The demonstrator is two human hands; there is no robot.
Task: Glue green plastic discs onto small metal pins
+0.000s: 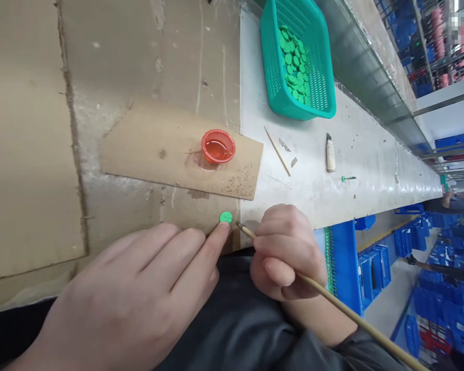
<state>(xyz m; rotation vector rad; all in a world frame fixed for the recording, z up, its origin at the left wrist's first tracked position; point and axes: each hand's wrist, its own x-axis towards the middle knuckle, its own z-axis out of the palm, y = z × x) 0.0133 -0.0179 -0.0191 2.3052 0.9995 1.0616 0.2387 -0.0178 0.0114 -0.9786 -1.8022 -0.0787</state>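
Note:
A small round green disc (226, 217) with small dark marks on it lies near the table's front edge. The index fingertip of my left hand (147, 288) presses on its near rim, with the other fingers curled beside it. My right hand (288, 250) is closed around a thin paintbrush (344, 309) with a wooden handle. Its dark tip is just right of the disc; whether they touch I cannot tell. Beyond the hands, a small red cup (218, 146) of clear-looking liquid stands on a cardboard piece (147, 147), where tiny grains are scattered.
A teal basket (272, 100) holding several green discs stands at the back. On the white surface lie a thin stick (277, 151), a white tube-like object (330, 153) and a small green-headed piece (348, 178). Blue crates (375, 273) sit at the right, below the table.

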